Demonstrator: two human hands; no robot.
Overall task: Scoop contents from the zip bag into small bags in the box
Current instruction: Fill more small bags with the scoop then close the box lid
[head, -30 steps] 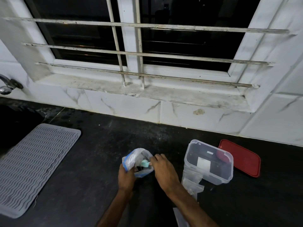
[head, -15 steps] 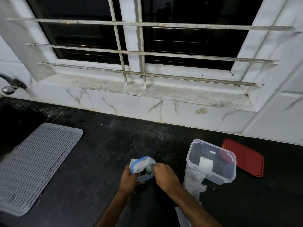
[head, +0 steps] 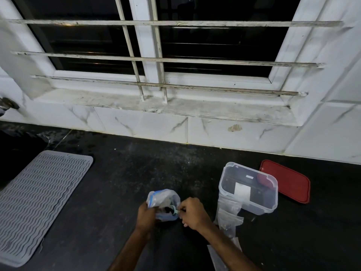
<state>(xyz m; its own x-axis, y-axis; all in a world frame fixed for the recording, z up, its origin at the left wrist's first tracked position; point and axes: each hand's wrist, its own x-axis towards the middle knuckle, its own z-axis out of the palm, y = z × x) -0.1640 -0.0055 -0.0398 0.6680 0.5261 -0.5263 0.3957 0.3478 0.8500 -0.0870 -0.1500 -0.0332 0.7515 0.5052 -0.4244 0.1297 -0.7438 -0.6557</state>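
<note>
A clear zip bag [head: 160,198] with a blue seal strip stands open on the dark counter, dark contents showing inside. My left hand [head: 146,214] grips its left side. My right hand [head: 192,213] pinches the handle of a small teal scoop [head: 174,209] whose bowl sits inside the bag's mouth. To the right stands a clear plastic box [head: 252,202], open on top, with a white label inside. Small clear bags [head: 228,214] hang over its near wall and trail down the counter.
A red lid [head: 289,182] lies flat behind the box at the right. A grey ribbed mat [head: 37,202] covers the counter's left side. White marble tiles and a barred window ledge [head: 175,108] run along the back. A tap [head: 7,103] shows at the far left edge.
The bag's mouth has opened wider again. My right hand has shifted slightly right, keeping the scoop inside the bag. The camera has tilted a little.
</note>
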